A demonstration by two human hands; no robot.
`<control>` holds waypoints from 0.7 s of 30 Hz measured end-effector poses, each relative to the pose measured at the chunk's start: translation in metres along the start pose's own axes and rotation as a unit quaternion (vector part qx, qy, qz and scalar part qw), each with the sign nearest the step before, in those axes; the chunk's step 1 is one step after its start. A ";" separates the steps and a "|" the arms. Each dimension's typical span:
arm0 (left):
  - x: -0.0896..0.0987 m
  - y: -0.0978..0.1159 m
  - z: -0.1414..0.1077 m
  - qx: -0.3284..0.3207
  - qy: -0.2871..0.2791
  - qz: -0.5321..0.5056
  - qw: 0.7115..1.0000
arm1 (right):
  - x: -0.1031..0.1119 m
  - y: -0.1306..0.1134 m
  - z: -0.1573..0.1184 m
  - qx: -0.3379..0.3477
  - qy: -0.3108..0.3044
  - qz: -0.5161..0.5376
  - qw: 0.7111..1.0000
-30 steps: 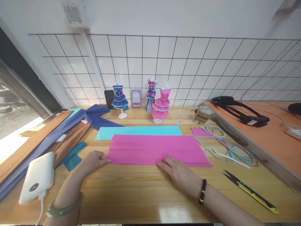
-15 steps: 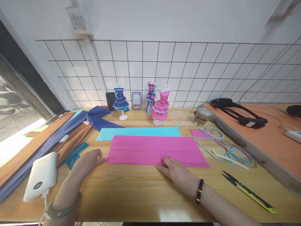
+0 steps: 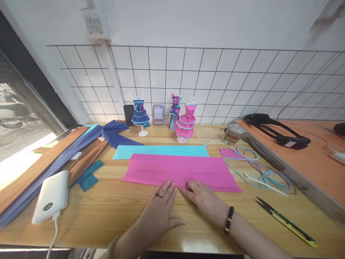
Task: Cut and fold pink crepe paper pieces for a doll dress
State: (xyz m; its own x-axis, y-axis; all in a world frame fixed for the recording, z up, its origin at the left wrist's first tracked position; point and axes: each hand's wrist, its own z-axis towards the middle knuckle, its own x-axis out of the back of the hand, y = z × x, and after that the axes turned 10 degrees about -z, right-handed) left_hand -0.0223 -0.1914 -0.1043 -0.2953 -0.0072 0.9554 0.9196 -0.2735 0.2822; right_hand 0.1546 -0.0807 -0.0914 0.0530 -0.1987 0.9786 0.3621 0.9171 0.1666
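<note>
A wide pink fabric piece lies flat on the wooden table, its front edge folded in a narrow strip. My left hand is open, palm down, with straight fingertips resting at the middle of that edge. Close beside it, my right hand has its fingers curled and its thumb down on the same edge, holding the fabric there. Partly under the pink fabric, a light blue fabric piece shows behind it.
Dolls' dresses stand at the back: a blue dress and a pink dress on small stands. Thread snips lie right, near loose ribbons and a glass jar. At left are a white power bank and brown fabric strips.
My left hand has moved right, from the fabric's left front corner to its front middle, and flattened out. My right hand has stayed in place on the edge.
</note>
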 end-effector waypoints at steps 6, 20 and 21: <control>0.012 -0.020 -0.009 0.025 0.003 0.021 0.999 | -0.001 0.000 -0.001 -0.001 0.019 0.011 1.000; 0.015 -0.056 -0.049 0.150 0.095 0.125 0.976 | -0.011 0.003 -0.002 -0.014 0.006 0.055 0.998; 0.014 -0.058 -0.053 0.161 0.103 0.132 0.973 | -0.011 0.003 -0.002 -0.014 0.008 0.055 0.998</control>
State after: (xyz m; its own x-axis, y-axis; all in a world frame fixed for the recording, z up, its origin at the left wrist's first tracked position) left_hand -0.0940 -0.2261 -0.1116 -0.0528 -0.2372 0.9700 0.9942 0.0786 0.0734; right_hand 0.1568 -0.0766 -0.1020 0.1093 -0.1023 0.9887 0.3795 0.9236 0.0536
